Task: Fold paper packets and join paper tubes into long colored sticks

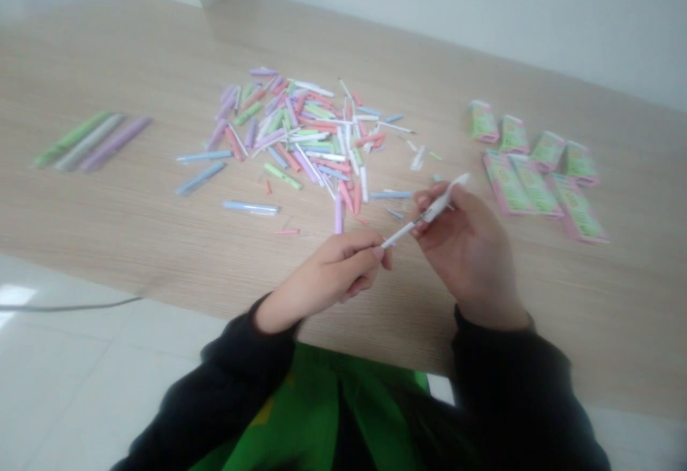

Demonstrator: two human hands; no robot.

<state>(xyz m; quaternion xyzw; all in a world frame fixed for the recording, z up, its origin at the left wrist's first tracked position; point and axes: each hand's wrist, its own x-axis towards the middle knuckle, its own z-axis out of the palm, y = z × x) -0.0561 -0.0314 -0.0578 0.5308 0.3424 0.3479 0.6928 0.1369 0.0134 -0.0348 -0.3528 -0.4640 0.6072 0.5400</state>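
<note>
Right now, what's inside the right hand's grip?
A white paper tube sits in the right hand, its tip showing past the fingers; the section behind them is covered.

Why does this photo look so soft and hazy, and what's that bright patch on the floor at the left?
In the head view, the whole image is softly blurred: the coloured paper tubes have smeared edges, and the right hand looks no sharper. Glare whitens the floor tiles at the left edge, while the table looks evenly, diffusely lit.
</note>
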